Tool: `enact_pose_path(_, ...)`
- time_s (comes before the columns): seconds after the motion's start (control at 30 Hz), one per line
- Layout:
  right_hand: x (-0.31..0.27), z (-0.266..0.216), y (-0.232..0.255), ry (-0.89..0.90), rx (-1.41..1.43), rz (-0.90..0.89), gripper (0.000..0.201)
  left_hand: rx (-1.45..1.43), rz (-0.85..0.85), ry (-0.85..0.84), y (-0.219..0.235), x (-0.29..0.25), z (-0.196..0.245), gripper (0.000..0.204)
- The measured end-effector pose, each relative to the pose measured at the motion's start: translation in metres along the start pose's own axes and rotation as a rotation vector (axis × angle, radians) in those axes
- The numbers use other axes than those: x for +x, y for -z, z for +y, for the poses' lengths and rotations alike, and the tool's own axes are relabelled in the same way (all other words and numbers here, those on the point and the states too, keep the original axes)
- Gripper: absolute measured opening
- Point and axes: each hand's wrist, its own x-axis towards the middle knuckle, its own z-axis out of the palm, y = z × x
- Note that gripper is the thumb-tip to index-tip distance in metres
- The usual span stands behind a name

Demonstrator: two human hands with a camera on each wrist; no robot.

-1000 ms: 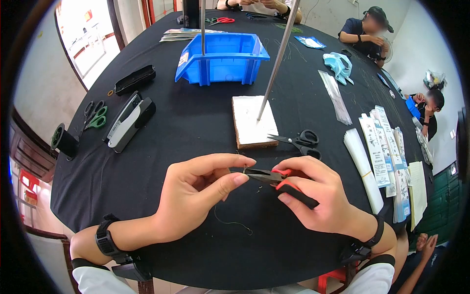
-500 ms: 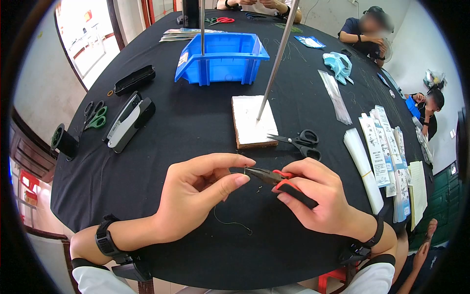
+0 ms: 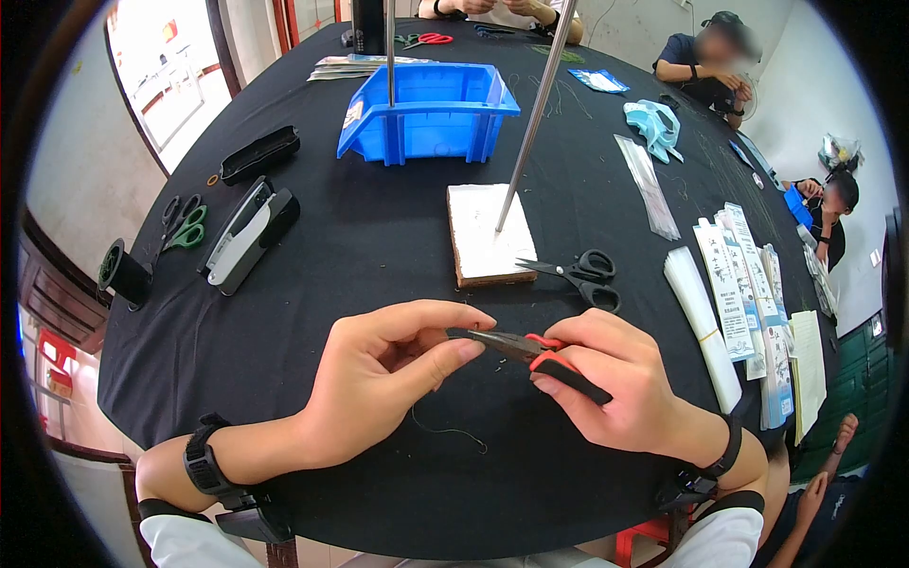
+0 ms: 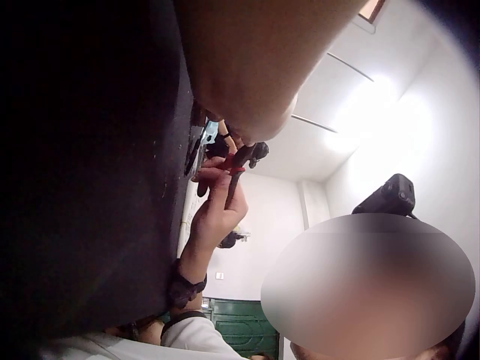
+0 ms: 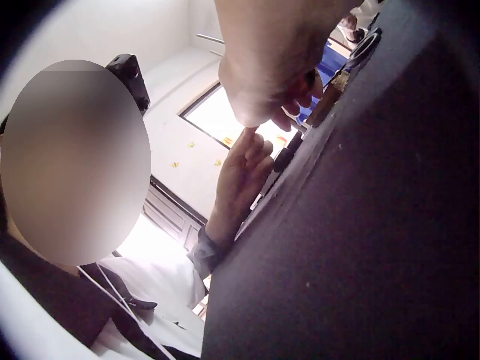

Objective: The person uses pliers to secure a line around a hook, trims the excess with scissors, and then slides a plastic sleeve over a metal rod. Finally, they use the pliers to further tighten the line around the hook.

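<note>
My right hand (image 3: 615, 383) grips needle-nose pliers (image 3: 570, 376) with red and black handles, their dark tips pointing left. Thumb and forefinger of my left hand (image 3: 374, 379) pinch the end of a thin line right at the plier tips. The tiny piece between the fingertips is mostly hidden. Below the left palm the line (image 3: 440, 431) trails over the black cloth to a small curl. In the left wrist view the red handles of the pliers (image 4: 234, 163) show in the right hand (image 4: 221, 210); the right wrist view shows the left hand (image 5: 244, 172) from the side.
Black scissors (image 3: 592, 275) lie beside a white-topped block (image 3: 488, 251) bearing a metal rod (image 3: 530, 142). Behind stands a blue bin (image 3: 436, 137). A stapler (image 3: 251, 237) and a spool (image 3: 123, 273) are at left, plastic sleeves (image 3: 703, 327) and printed packets (image 3: 748, 284) at right. Other people sit around the table.
The plier tips have shifted slightly left, in between the left thumb and forefinger, and the handles have tilted a little. The left hand has barely moved.
</note>
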Motion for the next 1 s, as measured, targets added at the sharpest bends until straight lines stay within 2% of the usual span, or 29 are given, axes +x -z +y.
enact_pose_path(0.23,0.003,-0.0016,0.002,-0.047,-0.035,0.066,0.016,0.012,0.001,0.023,-0.0001,-0.0003,-0.001,0.02)
enact_pose_path(0.43,0.0024,-0.0014,0.0044,-0.099,-0.019,0.002,0.018,0.005,0.01,0.007,-0.0001,-0.0004,-0.0036,0.021)
enact_pose_path(0.63,0.0035,-0.0017,0.0075,-0.071,-0.073,-0.043,0.018,0.096,-0.019,0.027,0.0006,-0.0008,-0.0046,0.02)
enact_pose_path(1.0,0.0033,-0.0032,0.0061,-0.059,-0.084,-0.038,0.016,0.156,-0.072,0.033,0.0009,-0.0003,-0.0038,0.02)
